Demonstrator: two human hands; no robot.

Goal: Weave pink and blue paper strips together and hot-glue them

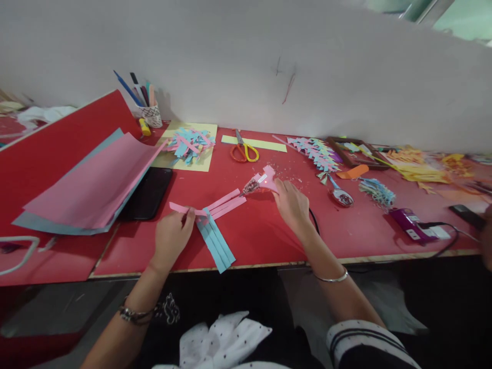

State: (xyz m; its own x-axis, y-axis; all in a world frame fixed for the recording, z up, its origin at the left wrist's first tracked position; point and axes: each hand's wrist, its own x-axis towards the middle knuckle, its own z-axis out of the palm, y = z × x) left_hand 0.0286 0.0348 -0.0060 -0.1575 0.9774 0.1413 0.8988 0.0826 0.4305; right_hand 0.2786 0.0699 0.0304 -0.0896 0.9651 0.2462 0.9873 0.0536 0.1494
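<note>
My left hand (175,233) pinches the end of a pink paper strip (184,208), lifted at the left of a woven piece. Light blue strips (217,241) lie side by side below it, and more pink strips (226,204) reach out to the upper right. My right hand (291,205) is wrapped round a pink glue gun (267,179) with a small red light. Its nozzle, crusted with residue, points left, close to the far ends of the pink strips. Whether the nozzle touches them I cannot tell.
Scissors (244,149) lie behind, beside a heap of cut strips (192,145) on yellow paper. At left are pink and blue sheets (92,184), a black phone (148,195) and a pen cup (151,115). A braided paper piece (315,152) and a purple power strip (411,225) lie right.
</note>
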